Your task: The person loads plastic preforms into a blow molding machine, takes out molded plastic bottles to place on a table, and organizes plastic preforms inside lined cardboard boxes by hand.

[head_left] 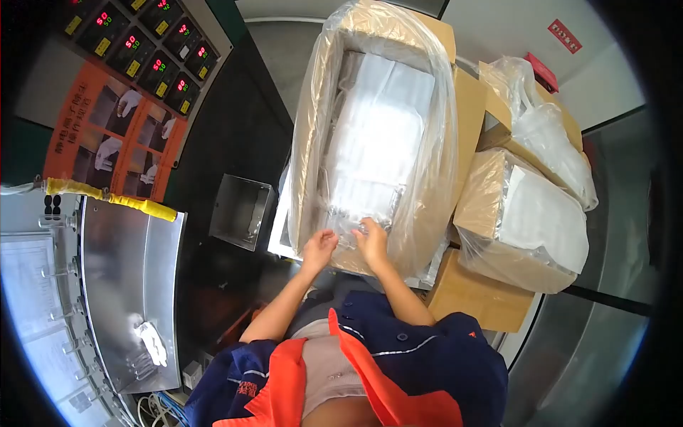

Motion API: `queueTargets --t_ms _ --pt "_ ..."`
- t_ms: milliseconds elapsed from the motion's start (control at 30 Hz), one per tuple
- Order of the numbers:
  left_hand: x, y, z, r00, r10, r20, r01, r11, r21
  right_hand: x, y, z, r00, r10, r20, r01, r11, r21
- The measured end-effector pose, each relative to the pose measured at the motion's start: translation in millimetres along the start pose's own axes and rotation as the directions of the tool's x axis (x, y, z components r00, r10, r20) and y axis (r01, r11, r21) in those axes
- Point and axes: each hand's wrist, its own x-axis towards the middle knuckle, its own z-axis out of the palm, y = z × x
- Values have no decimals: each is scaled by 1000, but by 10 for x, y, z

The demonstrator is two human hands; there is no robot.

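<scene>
A large cardboard box [434, 21] lined with a clear plastic bag [442, 164] stands in front of me. White sheets [380, 117] lie lengthwise inside it. At the near end of the sheets is a cluster of small clear, shiny pieces [356, 206], too fine to make out. My left hand [320, 249] is over the near left edge of the bag, fingers loosely bent and nothing visible in them. Beside it, my right hand [371, 243] hovers at the near end by the clear pieces, thumb and fingers apart.
Right of the box are a bagged carton with white sheets [544, 213], another bag-lined carton [544, 128] and a lower cardboard box [477, 292]. To the left sit a metal bin [242, 212], a metal chute [128, 285], a yellow-wrapped tube [114, 197] and a panel of digital displays [146, 53].
</scene>
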Motion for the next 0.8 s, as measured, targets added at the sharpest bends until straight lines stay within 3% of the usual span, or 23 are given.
queueTargets --t_ms 33,100,133,200,267,333,367,400,500,600,700,800 --pt "72 48 59 993 111 -33 -102 973 210 5 -85 -54 983 182 14 -181 963 202" --pt "159 316 222 996 -81 41 88 969 -233 -8 -224 -149 854 501 140 -488 680 546" --pt "248 438 272 982 -155 107 187 882 -433 -7 -197 -112 827 534 178 -500 552 667" --pt "497 435 221 975 -81 207 137 952 -275 -42 -122 -10 773 570 277 -481 243 842" --pt "667 587 146 961 -64 271 88 993 -80 -71 -27 45 771 560 304 -442 127 888" --pt "766 852 61 937 50 345 -120 975 186 -88 71 82 760 568 316 -426 68 902" --pt "835 927 41 914 96 394 -229 924 306 -99 139 77 749 583 315 -433 70 899" --pt "926 942 50 812 457 362 -579 706 407 -100 160 57 736 599 315 -440 71 895" --pt "1165 1079 187 786 520 335 -609 558 564 -100 159 55 697 621 359 -349 -145 926" --pt "1315 1527 308 877 480 22 -396 698 597 -90 231 103 721 532 444 -274 -370 888" --pt "1439 1697 296 827 561 34 -532 762 368 -57 149 16 732 493 471 -244 -455 856" --pt "1295 1590 344 831 414 372 -510 834 209 -52 75 -29 814 339 471 -243 -539 807"
